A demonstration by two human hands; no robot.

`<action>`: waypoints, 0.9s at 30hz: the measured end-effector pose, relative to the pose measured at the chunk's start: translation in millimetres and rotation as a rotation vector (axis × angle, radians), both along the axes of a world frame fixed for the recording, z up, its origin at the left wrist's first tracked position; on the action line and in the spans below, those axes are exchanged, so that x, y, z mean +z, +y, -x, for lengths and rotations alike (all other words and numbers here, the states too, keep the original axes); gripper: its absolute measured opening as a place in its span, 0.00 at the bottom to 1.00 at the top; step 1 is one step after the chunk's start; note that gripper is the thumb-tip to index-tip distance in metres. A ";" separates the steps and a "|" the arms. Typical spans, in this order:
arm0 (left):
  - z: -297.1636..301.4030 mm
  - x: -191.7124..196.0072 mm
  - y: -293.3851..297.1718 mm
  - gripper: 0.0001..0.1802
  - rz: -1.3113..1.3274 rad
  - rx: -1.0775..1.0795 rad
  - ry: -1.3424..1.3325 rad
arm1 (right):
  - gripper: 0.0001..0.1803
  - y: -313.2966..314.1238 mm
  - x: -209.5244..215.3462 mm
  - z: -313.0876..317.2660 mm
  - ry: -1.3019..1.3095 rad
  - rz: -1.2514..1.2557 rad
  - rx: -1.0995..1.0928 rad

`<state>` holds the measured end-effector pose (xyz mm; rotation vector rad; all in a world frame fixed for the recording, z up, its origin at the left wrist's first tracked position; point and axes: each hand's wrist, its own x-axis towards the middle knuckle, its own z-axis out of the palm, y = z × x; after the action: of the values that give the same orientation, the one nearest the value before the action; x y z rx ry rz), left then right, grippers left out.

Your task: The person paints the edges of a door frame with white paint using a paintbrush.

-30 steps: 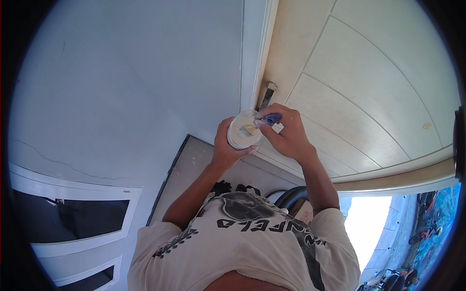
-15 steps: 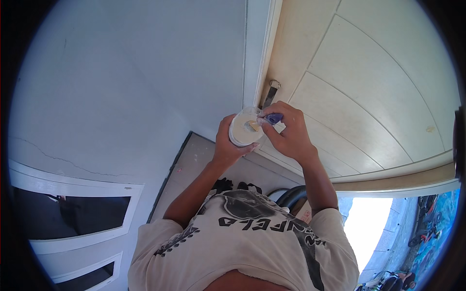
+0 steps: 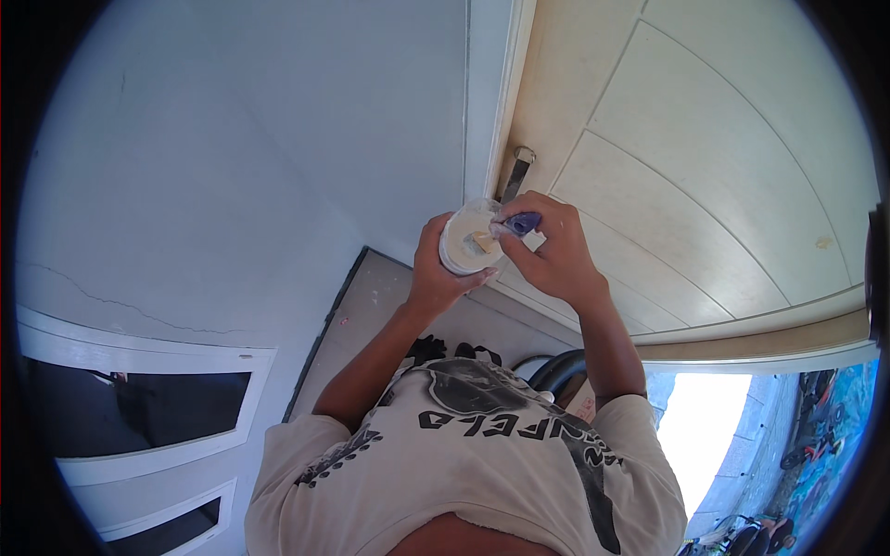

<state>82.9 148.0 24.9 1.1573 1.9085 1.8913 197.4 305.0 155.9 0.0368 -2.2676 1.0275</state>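
Observation:
My left hand [image 3: 434, 278] is wrapped round a white plastic tub [image 3: 453, 261], its thumb along the near side. Cream-coloured paint, or something like it, shows inside. A paintbrush [image 3: 524, 223] with a dark blue-purple handle is pinched in my right hand [image 3: 556, 246]. Its pale head slants down into the tub, over the contents; whether the bristles touch them I cannot tell. White smears mark the fingers of both hands. Just beyond my right hand is the metal lever handle [image 3: 517, 176] of a door.
The cream panelled door [image 3: 667, 204] fills the right side. A pale blue-grey wall [image 3: 232, 167] with a crack stands at left, above white-framed dark openings [image 3: 158, 408]. Below lies grey floor [image 3: 357, 320], with a black curved object [image 3: 561, 372] near my right arm. Bright daylight shows at lower right.
The tub and the brush have barely shifted; the tub is tilted slightly differently. Both hands keep their hold, and the whole view has moved a little.

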 end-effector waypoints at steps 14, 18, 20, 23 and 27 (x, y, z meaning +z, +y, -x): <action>2.1 6.0 1.8 0.48 -0.036 -0.011 -0.044 | 0.06 14.5 -5.6 -2.4 -0.003 0.298 -0.095; 6.3 9.4 2.5 0.48 -0.032 0.005 0.027 | 0.06 13.1 9.5 -6.5 -0.057 0.170 -0.102; 4.2 2.7 12.6 0.46 -0.100 -0.049 -0.083 | 0.06 22.2 -0.3 -8.7 -0.091 0.299 -0.063; 0.5 -3.7 10.5 0.44 -0.086 -0.042 -0.116 | 0.05 25.9 -14.6 -3.5 0.043 0.315 -0.094; -2.9 7.4 4.0 0.42 -0.130 -0.053 -0.190 | 0.06 33.6 -15.2 5.5 -0.032 0.682 -0.075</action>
<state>85.8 152.0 32.3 1.0100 1.6620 2.0419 191.9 338.6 140.7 -0.3479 -1.8181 1.7064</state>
